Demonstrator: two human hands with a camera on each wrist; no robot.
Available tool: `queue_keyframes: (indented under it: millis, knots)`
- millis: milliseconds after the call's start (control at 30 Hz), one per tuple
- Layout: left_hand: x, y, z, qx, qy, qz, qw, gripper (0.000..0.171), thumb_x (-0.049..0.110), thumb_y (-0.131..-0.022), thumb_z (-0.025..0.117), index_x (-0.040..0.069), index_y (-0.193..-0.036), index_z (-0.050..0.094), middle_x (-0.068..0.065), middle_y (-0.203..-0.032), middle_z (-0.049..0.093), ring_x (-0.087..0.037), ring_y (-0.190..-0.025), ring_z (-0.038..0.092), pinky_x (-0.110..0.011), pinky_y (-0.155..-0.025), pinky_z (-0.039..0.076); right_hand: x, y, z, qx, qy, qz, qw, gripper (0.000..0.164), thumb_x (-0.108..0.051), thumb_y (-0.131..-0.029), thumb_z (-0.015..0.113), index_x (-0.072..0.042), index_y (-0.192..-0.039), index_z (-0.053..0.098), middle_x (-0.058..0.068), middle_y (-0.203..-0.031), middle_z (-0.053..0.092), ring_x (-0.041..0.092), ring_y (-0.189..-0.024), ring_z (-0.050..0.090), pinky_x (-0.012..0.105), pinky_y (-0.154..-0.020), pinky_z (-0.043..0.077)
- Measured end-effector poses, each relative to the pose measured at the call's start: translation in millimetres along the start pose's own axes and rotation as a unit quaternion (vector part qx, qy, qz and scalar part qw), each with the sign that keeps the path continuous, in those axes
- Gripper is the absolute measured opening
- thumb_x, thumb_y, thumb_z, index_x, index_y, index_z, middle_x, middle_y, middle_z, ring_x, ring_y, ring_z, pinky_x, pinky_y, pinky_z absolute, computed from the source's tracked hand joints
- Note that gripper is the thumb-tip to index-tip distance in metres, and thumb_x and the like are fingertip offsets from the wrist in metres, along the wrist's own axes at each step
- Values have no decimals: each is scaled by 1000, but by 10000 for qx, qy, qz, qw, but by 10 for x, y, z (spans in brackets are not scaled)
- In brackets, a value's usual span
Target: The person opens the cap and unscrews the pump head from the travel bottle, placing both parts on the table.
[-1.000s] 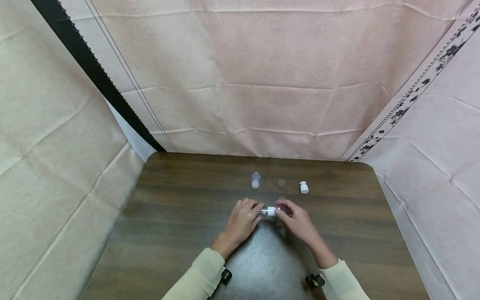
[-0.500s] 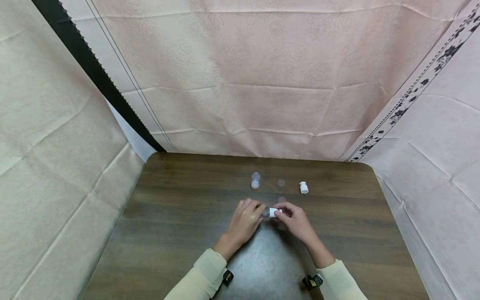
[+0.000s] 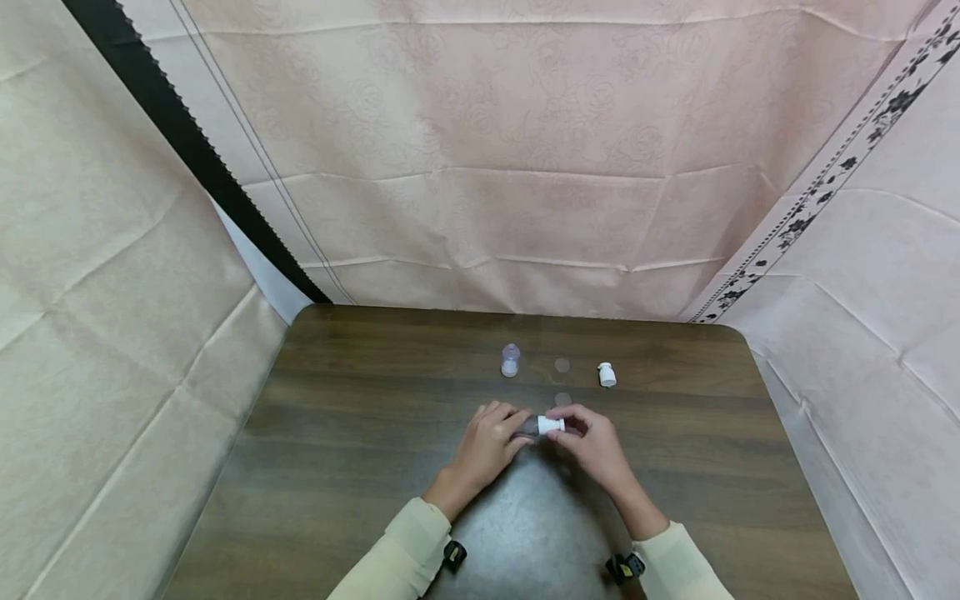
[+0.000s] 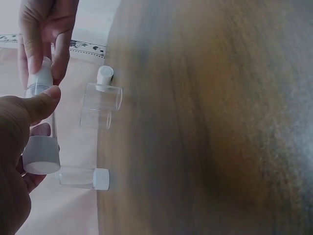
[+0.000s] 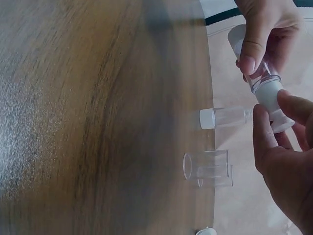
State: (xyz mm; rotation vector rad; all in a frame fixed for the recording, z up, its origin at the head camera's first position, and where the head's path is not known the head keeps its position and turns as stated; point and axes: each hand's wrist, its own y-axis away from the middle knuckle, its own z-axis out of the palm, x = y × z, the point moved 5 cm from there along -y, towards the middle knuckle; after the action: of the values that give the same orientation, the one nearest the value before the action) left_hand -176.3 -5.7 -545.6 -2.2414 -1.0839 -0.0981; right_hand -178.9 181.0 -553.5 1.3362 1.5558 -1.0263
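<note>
A small clear bottle with a white base (image 4: 41, 155) lies sideways between the hands. My left hand (image 3: 487, 437) grips its clear body, the thumb along its side in the left wrist view. At the other end, my right hand (image 3: 588, 437) pinches a white pump collar (image 5: 269, 93) seated at the bottle's neck, between thumb and fingers. From above, the white collar (image 3: 551, 424) shows between the two hands, while the left fingers hide most of the body.
Beyond the hands, a second clear bottle with white base (image 3: 510, 361) stands on the wooden table (image 3: 337, 433). Two clear caps, a far one (image 3: 562, 365) and a nearer one (image 3: 562, 399), stand beside it. A white pump head (image 3: 607, 374) is to their right.
The bottle and white collar have shifted slightly right and the left hand slightly with them. The right fingertips have changed position on the collar, leaving more of it in sight.
</note>
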Motion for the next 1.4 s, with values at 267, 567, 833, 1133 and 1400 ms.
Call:
queue_keyframes:
  millis: [267,567,833,1133,1400]
  knots:
    - [-8,6,16,-56,-5,-40,10000,40,32,-85,84,12,-119,77,2,-102,72,-14,-89,64,-32,-74,50,11,4,17,-110,-255,-163,9995,32,7,-84,80,-1,-113,70,18,-127,68,32,-121,64,29,-94,57]
    - [0,-1,12,197,-583,370,9974,39,32,-81,88,15,-115,77,3,-103,71,-15,-88,63,-30,-71,45,56,-29,14,-46,125,347,9993,33,-13,-94,76,-2,-124,69,16,-127,69,32,-113,70,43,-94,59]
    - [39,-11,34,256,-810,598,9946,34,30,-84,87,14,-112,77,2,-102,71,-14,-87,62,-29,-71,45,98,-19,60,-264,-108,975,9948,18,-16,-101,68,-5,-114,74,17,-103,70,28,-81,73,43,-70,63]
    - [41,-8,33,228,-574,406,9973,36,32,-84,86,14,-114,77,2,-103,71,-14,-89,63,-29,-71,46,75,-14,29,-330,-193,763,9963,22,-10,-96,74,-2,-116,72,20,-109,70,20,-88,72,38,-73,63]
    - [35,-26,2,253,-123,21,9996,41,31,-79,90,13,-114,78,2,-101,71,-15,-88,63,-31,-71,47,5,-28,9,-248,-236,14,9994,30,0,-88,79,-2,-117,70,20,-123,67,18,-108,66,17,-87,54]
